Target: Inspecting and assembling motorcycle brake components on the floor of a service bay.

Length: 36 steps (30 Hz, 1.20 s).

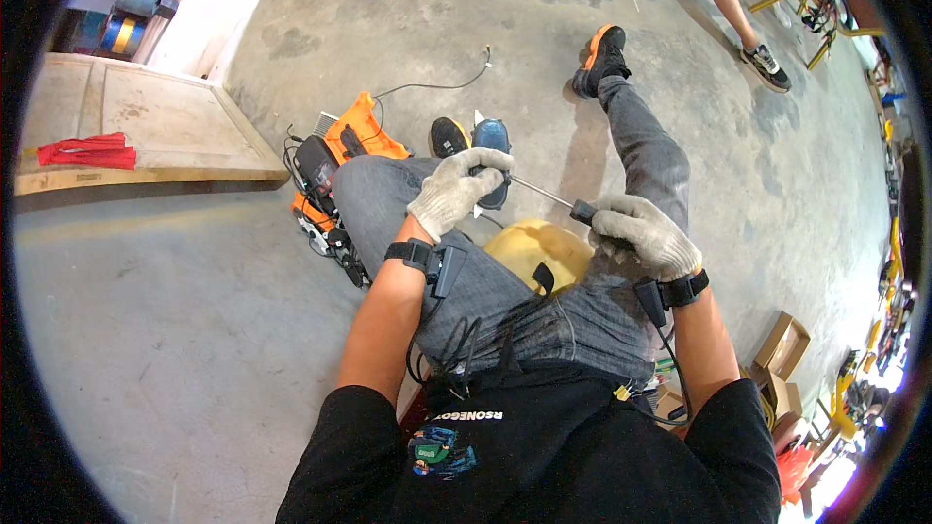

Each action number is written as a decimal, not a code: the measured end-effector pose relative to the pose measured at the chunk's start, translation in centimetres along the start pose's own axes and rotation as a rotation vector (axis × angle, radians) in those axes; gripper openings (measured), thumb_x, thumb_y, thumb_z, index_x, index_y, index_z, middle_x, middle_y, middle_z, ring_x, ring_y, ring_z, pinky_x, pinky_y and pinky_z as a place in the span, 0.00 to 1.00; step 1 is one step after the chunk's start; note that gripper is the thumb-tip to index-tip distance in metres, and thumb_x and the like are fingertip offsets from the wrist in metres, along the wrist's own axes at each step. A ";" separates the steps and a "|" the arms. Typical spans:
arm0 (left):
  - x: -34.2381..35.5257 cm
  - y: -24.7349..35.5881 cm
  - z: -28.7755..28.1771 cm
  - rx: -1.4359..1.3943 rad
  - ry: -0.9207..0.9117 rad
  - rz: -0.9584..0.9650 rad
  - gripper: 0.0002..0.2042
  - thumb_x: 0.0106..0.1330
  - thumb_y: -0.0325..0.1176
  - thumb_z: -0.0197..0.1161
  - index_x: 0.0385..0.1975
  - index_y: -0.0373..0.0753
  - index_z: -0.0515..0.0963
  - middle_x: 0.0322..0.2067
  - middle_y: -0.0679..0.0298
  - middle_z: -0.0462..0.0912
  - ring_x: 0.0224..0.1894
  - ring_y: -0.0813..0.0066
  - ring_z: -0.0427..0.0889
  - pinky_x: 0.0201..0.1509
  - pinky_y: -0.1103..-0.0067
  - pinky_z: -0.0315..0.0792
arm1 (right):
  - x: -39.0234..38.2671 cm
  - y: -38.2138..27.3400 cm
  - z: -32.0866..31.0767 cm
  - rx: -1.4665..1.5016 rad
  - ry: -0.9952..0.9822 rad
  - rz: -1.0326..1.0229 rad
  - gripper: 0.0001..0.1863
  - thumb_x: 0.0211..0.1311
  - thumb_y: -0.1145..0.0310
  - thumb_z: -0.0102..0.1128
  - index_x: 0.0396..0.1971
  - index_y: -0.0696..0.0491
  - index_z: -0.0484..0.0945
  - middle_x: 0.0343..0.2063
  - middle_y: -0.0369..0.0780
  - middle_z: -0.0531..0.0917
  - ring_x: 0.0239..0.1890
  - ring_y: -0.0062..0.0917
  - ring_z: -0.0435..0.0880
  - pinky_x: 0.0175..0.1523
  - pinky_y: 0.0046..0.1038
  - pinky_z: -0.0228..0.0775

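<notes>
Gloved right hand [646, 236] closes around a screwdriver's black handle [582, 211]; its thin shaft [542, 194] runs toward ten o'clock into the gloved left hand [456, 191], clenched over a blue object [491, 139] above the lap. An orange tool case [361, 134] lies on the concrete floor [194, 330] at nine o'clock.

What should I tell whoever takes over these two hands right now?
Left hand: gloved, closed around a blue tool at the tip end of the screwdriver, above the left knee.
Right hand: gloved, closed on the screwdriver's black handle.
Yellow hard hat sits between the thighs; orange machine stands on the floor by the left leg.
Done: screwdriver set against the blue tool.
Left: whether anything is loosened or tightened cannot be told.
</notes>
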<state>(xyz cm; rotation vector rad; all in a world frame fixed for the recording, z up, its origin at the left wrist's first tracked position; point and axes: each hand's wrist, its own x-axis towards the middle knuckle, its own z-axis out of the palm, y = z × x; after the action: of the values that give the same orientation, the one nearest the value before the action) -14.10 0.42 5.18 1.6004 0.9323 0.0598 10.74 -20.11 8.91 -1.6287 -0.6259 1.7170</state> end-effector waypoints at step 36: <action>-0.3 0.6 0.3 0.005 0.014 -0.024 0.12 0.74 0.32 0.63 0.52 0.40 0.87 0.43 0.66 0.90 0.41 0.80 0.85 0.43 0.78 0.80 | -0.5 -0.6 0.3 -0.048 -0.005 0.028 0.17 0.67 0.57 0.63 0.41 0.57 0.85 0.26 0.31 0.82 0.25 0.13 0.77 0.31 0.20 0.68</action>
<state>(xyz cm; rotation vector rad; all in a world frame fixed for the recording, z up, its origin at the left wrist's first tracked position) -13.85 0.06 5.80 1.5953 0.9629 0.0520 10.57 -20.07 9.71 -1.6739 -0.6548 1.7389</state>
